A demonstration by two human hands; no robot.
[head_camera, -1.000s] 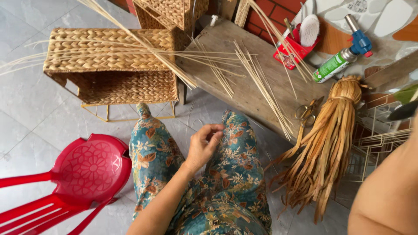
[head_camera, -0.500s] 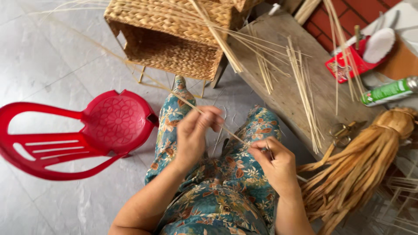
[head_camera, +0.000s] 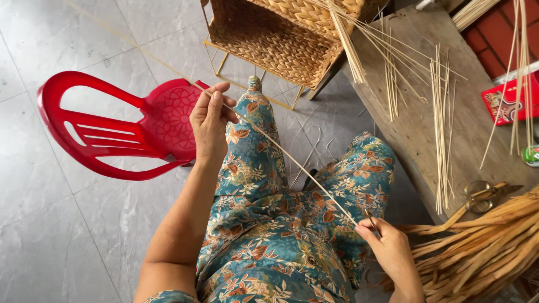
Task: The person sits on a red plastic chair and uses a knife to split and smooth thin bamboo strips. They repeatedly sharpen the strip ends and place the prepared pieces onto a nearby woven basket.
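Both hands pinch one thin reed stretched across the lap.

Left hand [head_camera: 210, 120], 10 o'clock of frame centre: fingers pressed together on the reed [head_camera: 283, 153]. Right hand [head_camera: 387, 247], 4 o'clock: fingers pinch the reed's lower end. Reed runs taut between them over the floral trousers [head_camera: 264, 235], extending past the left hand toward 10 o'clock. Red chair [head_camera: 112, 132] just beside left hand. Basket [head_camera: 275, 39] at 12. Wooden surface [head_camera: 415, 129] at 2 carries loose reeds [head_camera: 443, 118] and scissors [head_camera: 483, 193].

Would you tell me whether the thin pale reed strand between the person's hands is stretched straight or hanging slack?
Stretched straight: the thin pale reed strand runs in one line from the left hand to the right hand, without sag.
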